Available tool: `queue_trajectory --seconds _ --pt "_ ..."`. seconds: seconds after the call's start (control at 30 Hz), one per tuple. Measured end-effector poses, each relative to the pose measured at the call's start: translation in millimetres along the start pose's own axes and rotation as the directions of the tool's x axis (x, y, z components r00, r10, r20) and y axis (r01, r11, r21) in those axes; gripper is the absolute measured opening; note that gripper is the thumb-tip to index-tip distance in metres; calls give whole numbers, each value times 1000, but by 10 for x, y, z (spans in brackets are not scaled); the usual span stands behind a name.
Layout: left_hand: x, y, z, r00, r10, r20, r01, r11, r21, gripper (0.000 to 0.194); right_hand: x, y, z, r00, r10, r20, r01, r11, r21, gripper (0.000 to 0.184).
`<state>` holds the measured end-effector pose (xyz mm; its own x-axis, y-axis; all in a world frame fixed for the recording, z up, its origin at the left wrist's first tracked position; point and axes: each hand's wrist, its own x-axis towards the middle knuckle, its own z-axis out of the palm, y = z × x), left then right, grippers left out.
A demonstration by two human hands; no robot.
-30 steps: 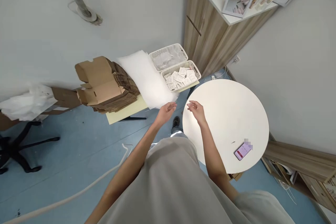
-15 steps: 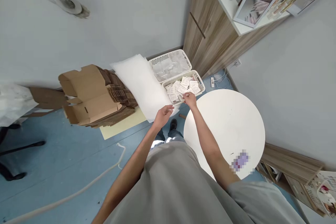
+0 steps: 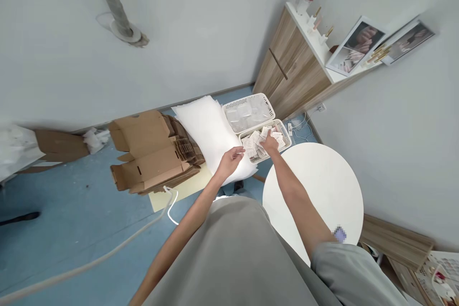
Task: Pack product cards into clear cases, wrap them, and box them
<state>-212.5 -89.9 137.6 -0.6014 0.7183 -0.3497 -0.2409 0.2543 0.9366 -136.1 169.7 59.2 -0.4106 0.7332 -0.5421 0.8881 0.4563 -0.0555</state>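
right hand: we find our right hand [image 3: 270,143] down in the near basket [image 3: 288,142], fingers at the cards [image 3: 254,144]; whether they grip one, we cannot tell.
left hand: our left hand [image 3: 231,160] hangs over the white sheets [image 3: 208,124], just beside the basket, fingers loosely curled, nothing seen between them.
touch: in our judgement, a light fingertip pinch on one card's edge suits so loose a heap, the left hand best placed to steady the rim.
near basket: white, bearing the cards in an overlapping heap, under and around our right hand.
far basket: the far basket [image 3: 268,103] sits directly behind, holding what look like clear bags [image 3: 247,112].
cartons: left of the sheets, we see cartons [image 3: 154,160] stacked, the top one's flaps spread.
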Motion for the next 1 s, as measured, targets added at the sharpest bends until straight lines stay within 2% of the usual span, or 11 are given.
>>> queue_trajectory --seconds 0.1,0.23,0.33,0.5,0.67,0.77,0.87,1.0 --pt "6 4 -127 1000 -1 3 1 1000 -6 39 -10 13 10 999 39 25 -39 999 -9 96" --pt "34 14 -210 1000 1 27 -1 1000 -5 37 -155 29 77 999 31 -31 -32 999 -38 63" --pt "74 37 -207 998 24 62 -24 1000 -7 36 -298 11 109 999 3 -53 -6 999 -53 47" --pt "76 63 -164 991 49 123 -50 999 3 35 -488 -32 88 999 -26 -36 23 997 -78 40" --pt "-16 5 -110 982 36 187 -36 999 0 33 -700 -68 83 989 -146 -12 145 988 -55 34" --pt "-65 -51 -50 971 13 237 -13 1000 -3 34 -831 -63 89 990 -136 -24 135 990 -36 38" --pt "-97 -97 31 958 -2 288 1 1000 4 34 -940 -12 66 992 -120 -47 125 984 128 44" --pt "-122 -119 142 949 -13 316 12 1000 5 31 -1070 126 -34 994 -30 -110 76 896 437 45"
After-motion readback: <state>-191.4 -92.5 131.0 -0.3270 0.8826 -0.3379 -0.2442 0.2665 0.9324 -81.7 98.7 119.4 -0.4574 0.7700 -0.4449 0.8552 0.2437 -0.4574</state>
